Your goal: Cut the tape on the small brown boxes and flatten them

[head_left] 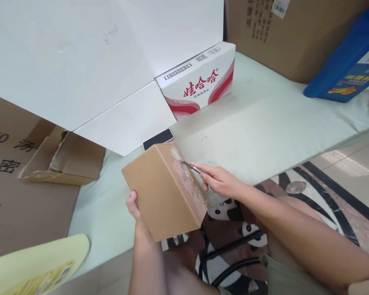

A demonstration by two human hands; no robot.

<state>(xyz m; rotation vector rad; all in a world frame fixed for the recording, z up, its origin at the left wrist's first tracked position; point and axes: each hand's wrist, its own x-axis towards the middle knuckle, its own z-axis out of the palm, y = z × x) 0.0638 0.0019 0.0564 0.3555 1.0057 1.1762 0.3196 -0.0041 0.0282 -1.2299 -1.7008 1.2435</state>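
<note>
One box (161, 192) gripped in left hand (133, 204), one knife (192, 167) grasped in right hand (218, 179), tip at box's taped side; one phone (158, 139) ahead, between both hands.

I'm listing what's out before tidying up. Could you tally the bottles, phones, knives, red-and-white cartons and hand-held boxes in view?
Bottles: 2 (blue bottle, pale yellow bottle)
Phones: 1 (phone, by its look)
Knives: 1 (knife, in the right hand)
Red-and-white cartons: 1 (carton)
Hand-held boxes: 1 (cardboard box, in the left hand)
Total: 6
</note>
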